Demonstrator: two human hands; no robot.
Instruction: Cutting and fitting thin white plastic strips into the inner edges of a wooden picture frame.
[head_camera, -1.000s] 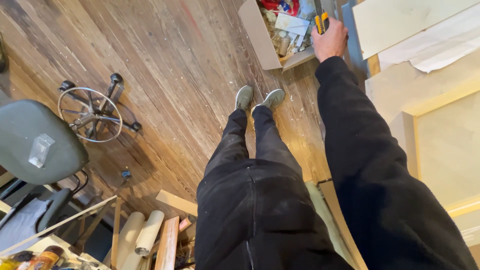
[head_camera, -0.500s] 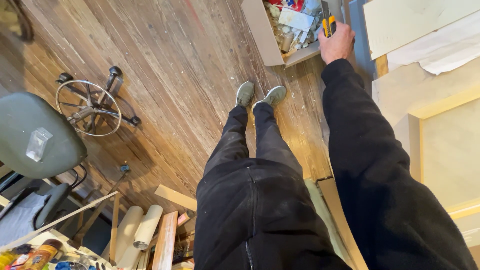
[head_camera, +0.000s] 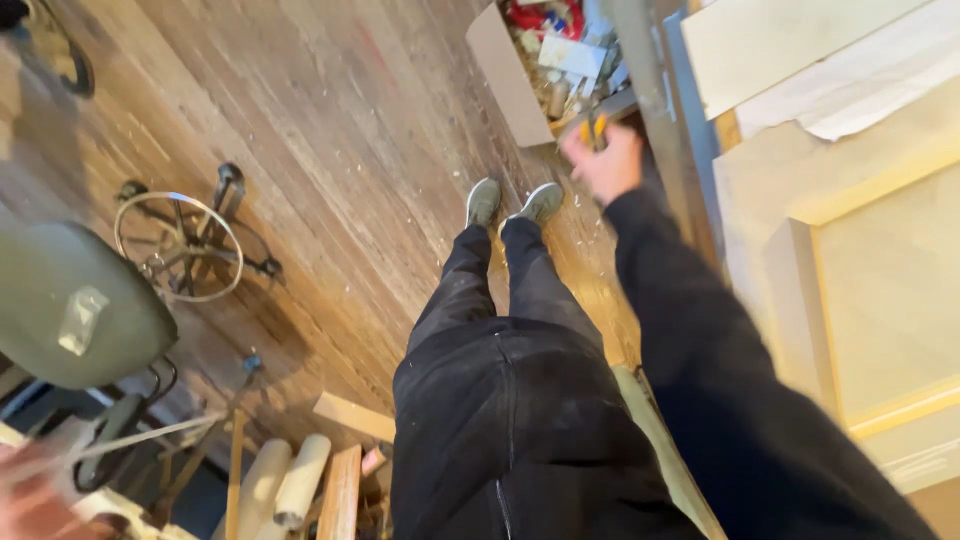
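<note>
My right hand (head_camera: 605, 165), blurred by motion, is closed around a small yellow-and-black tool (head_camera: 597, 130). It hovers just in front of an open cardboard box (head_camera: 505, 85) full of mixed clutter, above my shoes (head_camera: 515, 203) on the wooden floor. My black sleeve runs from the hand to the lower right. A pinkish blur in the bottom left corner (head_camera: 30, 500) may be my left hand. I cannot tell what it is doing.
A green stool seat (head_camera: 75, 305) and its wheeled metal base (head_camera: 185, 245) stand at the left. Wood offcuts and paper rolls (head_camera: 300, 480) lie near my legs. Pale wooden panels (head_camera: 880, 280) lean along the right side.
My right hand has drawn back out of the box towards me, still holding the tool. The view has swung slightly, and a pinkish blur has entered at the bottom left.
</note>
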